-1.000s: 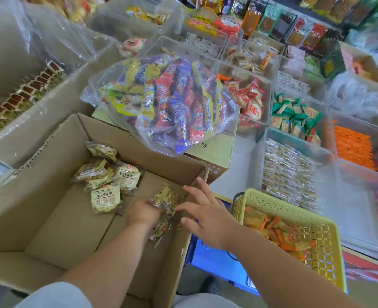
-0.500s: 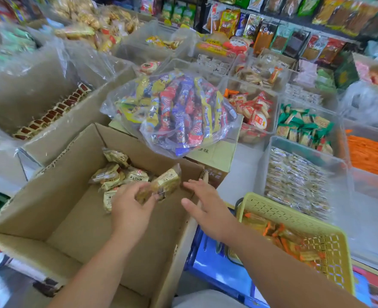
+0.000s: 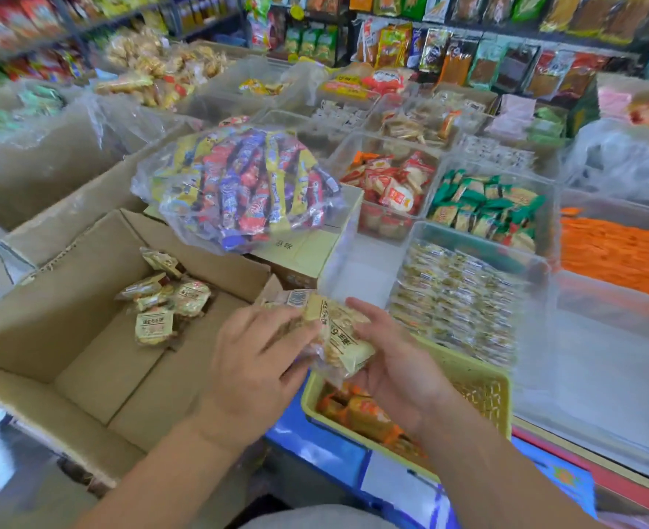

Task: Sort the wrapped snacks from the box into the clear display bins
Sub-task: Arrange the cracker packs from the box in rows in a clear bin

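Both hands' grip (image 3: 261, 353) (image 3: 395, 360) grasping snack packets (image 3: 338, 337) | above yellow basket (image 3: 483, 379) | beside box (image 3: 67, 284)

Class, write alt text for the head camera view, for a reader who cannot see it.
Both hands, left hand and right hand, hold pale yellow wrapped snacks between an open cardboard box and a yellow basket. More of the same snacks lie in the box; clear display bins of packets stand beyond.
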Tool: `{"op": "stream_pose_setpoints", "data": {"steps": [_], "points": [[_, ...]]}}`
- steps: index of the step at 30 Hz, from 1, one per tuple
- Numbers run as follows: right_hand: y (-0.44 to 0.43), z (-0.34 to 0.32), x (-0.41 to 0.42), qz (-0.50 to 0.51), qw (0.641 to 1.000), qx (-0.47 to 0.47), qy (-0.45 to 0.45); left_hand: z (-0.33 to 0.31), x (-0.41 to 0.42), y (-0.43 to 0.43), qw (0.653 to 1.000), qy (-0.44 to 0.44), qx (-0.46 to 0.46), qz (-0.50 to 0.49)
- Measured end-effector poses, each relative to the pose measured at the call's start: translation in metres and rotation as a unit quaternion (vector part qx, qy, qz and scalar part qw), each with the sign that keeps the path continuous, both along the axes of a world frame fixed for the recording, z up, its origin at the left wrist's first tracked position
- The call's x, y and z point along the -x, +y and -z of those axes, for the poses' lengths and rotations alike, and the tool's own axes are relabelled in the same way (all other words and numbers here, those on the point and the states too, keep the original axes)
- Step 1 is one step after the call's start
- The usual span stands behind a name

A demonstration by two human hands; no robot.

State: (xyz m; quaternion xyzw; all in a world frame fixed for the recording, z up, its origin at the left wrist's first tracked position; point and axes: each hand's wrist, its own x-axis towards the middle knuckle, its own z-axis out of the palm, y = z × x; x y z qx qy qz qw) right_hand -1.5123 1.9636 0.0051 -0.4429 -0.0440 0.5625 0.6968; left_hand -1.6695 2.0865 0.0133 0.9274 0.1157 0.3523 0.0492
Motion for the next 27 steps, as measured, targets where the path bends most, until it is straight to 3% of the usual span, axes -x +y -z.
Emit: {"op": "stream_pose_setpoints", "data": {"steps": [10, 12, 14, 18, 21, 23, 25, 27], "points": [[-0.091, 0.024, -0.042, 0.022, 0.998, -0.054, 0.011, 0.009, -0.044, -0.059, 0.999, 0.037, -0.019, 0.029], [-0.098, 0.026, -0.048, 0.039, 0.997, -0.060, 0.015, 0.010, -0.047, -0.060, 0.998, 0.040, 0.048, -0.015], [-0.103, 0.025, -0.054, 0.053, 0.997, -0.052, 0.005, 0.010, -0.050, -0.064, 0.977, 0.023, 0.194, -0.089], [-0.108, 0.027, -0.066, 0.071, 0.996, -0.028, -0.037, 0.011, -0.061, -0.064, 0.848, -0.044, 0.485, -0.210], [-0.108, 0.028, -0.072, 0.063, 0.995, -0.061, -0.049, 0.016, -0.070, -0.062, 0.698, -0.083, 0.687, -0.184], [-0.106, 0.027, -0.072, 0.054, 0.994, -0.055, -0.074, 0.021, -0.075, -0.061, 0.621, -0.077, 0.764, -0.157], [-0.101, 0.027, -0.071, 0.056, 0.989, 0.008, -0.140, 0.024, -0.081, -0.060, 0.593, -0.054, 0.792, -0.133], [-0.095, 0.025, -0.068, 0.037, 0.955, 0.127, -0.265, 0.028, -0.086, -0.057, 0.582, -0.030, 0.805, -0.113]]}}
